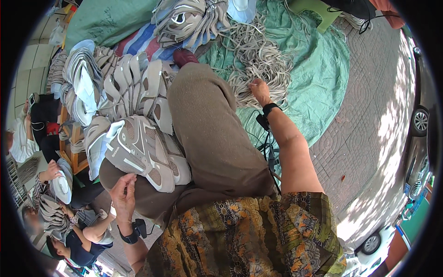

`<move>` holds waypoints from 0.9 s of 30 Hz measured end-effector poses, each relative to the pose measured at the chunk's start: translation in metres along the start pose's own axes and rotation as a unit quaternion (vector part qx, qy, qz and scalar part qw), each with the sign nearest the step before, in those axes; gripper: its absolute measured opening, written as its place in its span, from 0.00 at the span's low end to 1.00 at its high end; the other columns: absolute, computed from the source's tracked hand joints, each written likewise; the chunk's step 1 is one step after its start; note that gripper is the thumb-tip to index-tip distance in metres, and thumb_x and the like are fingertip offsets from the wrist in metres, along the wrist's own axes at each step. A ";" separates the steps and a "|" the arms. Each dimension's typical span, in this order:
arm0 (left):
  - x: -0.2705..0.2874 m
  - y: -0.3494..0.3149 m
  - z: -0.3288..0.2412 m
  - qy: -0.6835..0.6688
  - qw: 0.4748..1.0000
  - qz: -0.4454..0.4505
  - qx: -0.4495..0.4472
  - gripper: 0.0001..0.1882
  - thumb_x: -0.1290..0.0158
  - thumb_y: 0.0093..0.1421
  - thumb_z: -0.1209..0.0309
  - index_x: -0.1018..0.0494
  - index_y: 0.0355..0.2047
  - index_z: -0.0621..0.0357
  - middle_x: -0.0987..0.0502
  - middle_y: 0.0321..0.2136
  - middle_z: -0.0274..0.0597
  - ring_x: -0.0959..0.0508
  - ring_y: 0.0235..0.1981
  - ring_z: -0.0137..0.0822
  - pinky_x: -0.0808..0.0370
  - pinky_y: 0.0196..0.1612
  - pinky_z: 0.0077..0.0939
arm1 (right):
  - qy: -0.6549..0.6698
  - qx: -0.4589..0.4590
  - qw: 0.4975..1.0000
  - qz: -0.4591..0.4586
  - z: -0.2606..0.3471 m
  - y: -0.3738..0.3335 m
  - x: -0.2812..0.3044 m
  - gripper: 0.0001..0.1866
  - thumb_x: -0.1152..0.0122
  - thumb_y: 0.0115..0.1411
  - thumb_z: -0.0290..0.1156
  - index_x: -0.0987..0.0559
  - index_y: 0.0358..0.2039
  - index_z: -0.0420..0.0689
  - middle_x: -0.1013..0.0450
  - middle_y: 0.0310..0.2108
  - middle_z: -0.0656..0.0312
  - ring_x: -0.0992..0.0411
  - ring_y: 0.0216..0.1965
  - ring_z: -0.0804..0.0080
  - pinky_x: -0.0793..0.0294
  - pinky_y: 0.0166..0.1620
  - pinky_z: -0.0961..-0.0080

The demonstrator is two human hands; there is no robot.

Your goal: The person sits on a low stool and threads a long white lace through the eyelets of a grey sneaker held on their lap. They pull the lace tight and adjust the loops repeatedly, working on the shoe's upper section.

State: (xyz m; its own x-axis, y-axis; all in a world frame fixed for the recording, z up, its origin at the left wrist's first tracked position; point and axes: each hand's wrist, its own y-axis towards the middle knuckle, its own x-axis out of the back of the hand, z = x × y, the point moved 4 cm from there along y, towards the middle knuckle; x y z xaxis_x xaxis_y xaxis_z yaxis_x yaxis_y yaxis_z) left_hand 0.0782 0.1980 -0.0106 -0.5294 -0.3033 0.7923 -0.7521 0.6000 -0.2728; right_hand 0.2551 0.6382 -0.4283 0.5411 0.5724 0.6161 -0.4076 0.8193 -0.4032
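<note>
A pile of beige shoelaces point(258, 57) lies tangled on a green sheet. My right hand point(261, 91) reaches into its near edge, fingers closed on laces. Across my left thigh rest grey-beige shoe uppers point(138, 145) with mesh panels and white trim, lying flat and overlapping. Just below their near edge my left hand point(123, 196) is raised, thumb and fingertips pinched together. Whatever is between those fingertips, if anything, is too small to make out. Beyond the uppers on my lap, more shoe uppers point(131, 87) stand in a fanned row.
The green sheet point(323, 87) spreads over the paving at right. Bundled uppers point(184, 23) lie on a striped cloth ahead, near a green plastic stool point(316, 11). A wooden frame point(76, 143) stands left. Other people sit at left, one holding uppers point(53, 214). Cars are parked far right.
</note>
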 end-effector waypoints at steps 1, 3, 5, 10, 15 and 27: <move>-0.001 0.001 -0.003 0.001 1.000 0.002 0.000 0.07 0.49 0.58 0.81 0.26 0.38 0.64 0.22 0.30 0.41 0.22 0.33 0.28 0.28 0.39 0.19 | 0.012 -0.018 1.000 -0.005 -0.008 0.007 -0.007 0.13 0.41 0.52 0.39 0.21 0.33 0.42 0.26 0.20 0.57 0.27 0.20 0.67 0.27 0.28 0.71; -0.004 0.001 -0.007 0.000 1.000 0.003 0.001 0.07 0.49 0.58 0.81 0.26 0.37 0.64 0.22 0.30 0.41 0.22 0.33 0.28 0.28 0.38 0.19 | 0.044 0.022 0.999 -0.001 -0.014 0.014 -0.007 0.12 0.41 0.53 0.35 0.21 0.32 0.40 0.26 0.20 0.60 0.29 0.18 0.73 0.27 0.25 0.75; -0.006 -0.002 -0.007 0.002 1.000 0.004 -0.004 0.07 0.49 0.58 0.81 0.26 0.37 0.64 0.22 0.30 0.41 0.22 0.33 0.28 0.28 0.38 0.18 | 0.089 0.050 0.995 0.002 -0.013 0.015 0.000 0.12 0.41 0.53 0.34 0.22 0.32 0.38 0.27 0.19 0.63 0.30 0.17 0.76 0.27 0.24 0.77; -0.004 0.000 -0.014 -0.026 0.999 -0.001 -0.025 0.07 0.49 0.58 0.81 0.26 0.37 0.63 0.22 0.30 0.41 0.22 0.33 0.28 0.28 0.37 0.19 | 0.265 -0.015 0.959 0.104 0.024 -0.018 0.043 0.09 0.43 0.57 0.34 0.22 0.27 0.42 0.28 0.22 0.68 0.32 0.21 0.81 0.30 0.25 0.82; -0.009 -0.006 -0.018 -0.058 0.998 -0.003 -0.038 0.07 0.49 0.58 0.80 0.26 0.38 0.64 0.22 0.30 0.41 0.22 0.32 0.28 0.28 0.37 0.19 | 0.379 -0.029 0.923 0.058 0.051 -0.035 0.073 0.06 0.44 0.56 0.31 0.22 0.28 0.42 0.27 0.23 0.67 0.31 0.20 0.81 0.30 0.24 0.83; 0.014 -0.035 -0.054 -0.087 0.989 -0.015 -0.121 0.08 0.49 0.57 0.81 0.26 0.38 0.64 0.21 0.31 0.41 0.22 0.33 0.30 0.27 0.38 0.21 | 0.377 0.317 0.865 0.099 0.316 -0.151 0.255 0.08 0.46 0.60 0.34 0.26 0.28 0.42 0.36 0.15 0.70 0.46 0.13 0.85 0.44 0.19 0.85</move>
State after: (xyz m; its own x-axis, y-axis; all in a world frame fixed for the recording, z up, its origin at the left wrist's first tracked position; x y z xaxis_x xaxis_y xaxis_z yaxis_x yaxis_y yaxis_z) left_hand 0.1184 0.2132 0.0396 -0.5839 -0.4337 0.6863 -0.6638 0.7418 -0.0960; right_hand 0.2220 0.6501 0.0031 0.6427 0.7542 -0.1348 -0.7394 0.6567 0.1486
